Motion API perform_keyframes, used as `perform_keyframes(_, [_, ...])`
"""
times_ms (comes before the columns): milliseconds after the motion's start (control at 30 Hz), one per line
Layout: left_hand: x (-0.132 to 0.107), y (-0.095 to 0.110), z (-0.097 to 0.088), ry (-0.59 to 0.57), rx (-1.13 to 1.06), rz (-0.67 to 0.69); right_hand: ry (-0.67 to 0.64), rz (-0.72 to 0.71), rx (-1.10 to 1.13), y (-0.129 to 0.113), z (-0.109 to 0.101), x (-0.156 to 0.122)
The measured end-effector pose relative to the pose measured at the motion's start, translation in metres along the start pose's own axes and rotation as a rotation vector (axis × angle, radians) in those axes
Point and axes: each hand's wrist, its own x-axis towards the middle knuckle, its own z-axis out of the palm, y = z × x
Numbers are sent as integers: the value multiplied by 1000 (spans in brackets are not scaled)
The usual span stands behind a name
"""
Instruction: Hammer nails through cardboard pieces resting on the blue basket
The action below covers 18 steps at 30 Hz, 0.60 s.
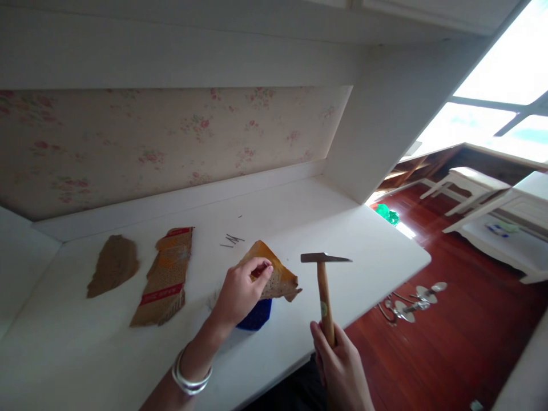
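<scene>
Sensibly, with the left hand's point(240, 294) grip pinched on the torn cardboard point(280, 281) near the counter's point(85, 354) front edge and the right hand point(340, 365) wrapped round the hammer point(324, 285) handle, light, square taps seem wisest, fingertips point(268, 269) kept clear.

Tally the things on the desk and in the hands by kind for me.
Cardboard pieces: 3 (plain brown piece, red-taped piece, perforated piece touched by the left hand)
Hammer: 1, held in the right hand
Blue object: 1, under the perforated piece
Nail cluster: 1; single nails too small to count
Total: 6
</scene>
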Motion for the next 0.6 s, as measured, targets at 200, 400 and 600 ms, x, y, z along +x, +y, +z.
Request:
perform_keyframes(200, [12, -11, 15, -55, 141, 49, -14, 0, -3, -2, 0, -1])
perform_keyframes(400, [12, -18, 20, -45, 193, 96, -14, -5, -24, -5, 0, -1])
perform_keyframes(600, [10, -15, 20, -79, 185, 174, -33, -65, -86, -8, -1, 4])
